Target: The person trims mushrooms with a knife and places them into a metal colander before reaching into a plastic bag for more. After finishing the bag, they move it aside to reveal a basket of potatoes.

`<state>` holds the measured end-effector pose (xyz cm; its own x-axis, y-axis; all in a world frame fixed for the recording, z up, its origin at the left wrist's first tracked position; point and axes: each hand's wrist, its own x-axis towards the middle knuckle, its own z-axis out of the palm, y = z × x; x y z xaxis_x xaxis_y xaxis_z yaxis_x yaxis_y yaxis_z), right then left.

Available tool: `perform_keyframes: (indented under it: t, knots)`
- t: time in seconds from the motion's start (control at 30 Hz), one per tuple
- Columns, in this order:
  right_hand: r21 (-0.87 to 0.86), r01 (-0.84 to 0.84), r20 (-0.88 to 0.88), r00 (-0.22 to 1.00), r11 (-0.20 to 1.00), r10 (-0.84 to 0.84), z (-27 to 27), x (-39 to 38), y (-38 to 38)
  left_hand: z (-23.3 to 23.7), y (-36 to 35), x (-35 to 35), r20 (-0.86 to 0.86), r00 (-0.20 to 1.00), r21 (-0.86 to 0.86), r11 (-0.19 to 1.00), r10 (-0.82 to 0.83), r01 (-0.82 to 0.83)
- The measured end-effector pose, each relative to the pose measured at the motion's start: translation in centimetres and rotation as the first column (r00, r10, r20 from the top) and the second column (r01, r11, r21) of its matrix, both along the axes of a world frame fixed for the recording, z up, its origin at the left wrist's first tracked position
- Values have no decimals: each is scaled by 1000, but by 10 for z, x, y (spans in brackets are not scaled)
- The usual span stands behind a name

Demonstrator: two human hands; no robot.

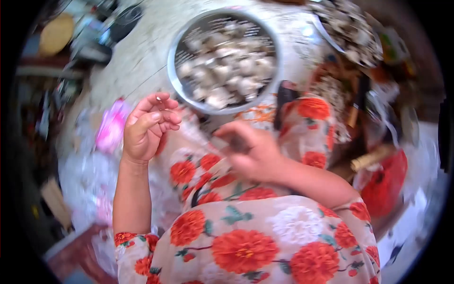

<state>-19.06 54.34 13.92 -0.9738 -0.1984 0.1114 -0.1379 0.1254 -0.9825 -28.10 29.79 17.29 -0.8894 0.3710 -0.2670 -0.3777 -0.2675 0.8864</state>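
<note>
Floor [149, 52] pale, with a seam line; perforated metal basin [171, 64] of pale pieces [222, 71] stood on it, beyond both hands; left hand [147, 127] half-curled, released, small pale speck at one fingertip; right hand [253, 154] blurred, grip could not be told; pink bag [112, 125] and clear plastic [87, 177] lay left; second heaped basin [326, 35], red bag [388, 187] right.

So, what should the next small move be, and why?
Probably a short reach by the left hand for one whitish, lumpy piece in the round silver metal bowl: that hand's loosely curled fingers show nothing sizeable, and the heaped bowl lies ahead. The right hand is too blurred to read.
</note>
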Motion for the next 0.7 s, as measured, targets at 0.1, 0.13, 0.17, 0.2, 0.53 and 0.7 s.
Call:
perform_keyframes:
  t: [0.1,0.13,0.17,0.2,0.53,0.7]
  knots:
    - [-84,-88,306,946,993,110,-3,-2,-14,-17,-106,71,109,962,33,966,252,-257]
    - [-135,-76,424,897,988,127,-1,-4,-20,-31,-134,100,158,920,-83,933,359,-349]
    - [-145,-93,442,885,985,148,-5,-7,-26,-47,-156,132,197,868,-195,886,456,-421]
    - [-135,-124,444,879,983,173,-6,-10,-32,-66,-172,162,273,805,-303,842,526,-447]
    - [-20,-378,400,846,926,353,13,-29,-96,-217,-185,245,605,275,-406,587,747,-700]
    - [36,-438,438,815,898,380,16,-27,-115,-270,-213,194,709,-205,-449,208,675,-869]
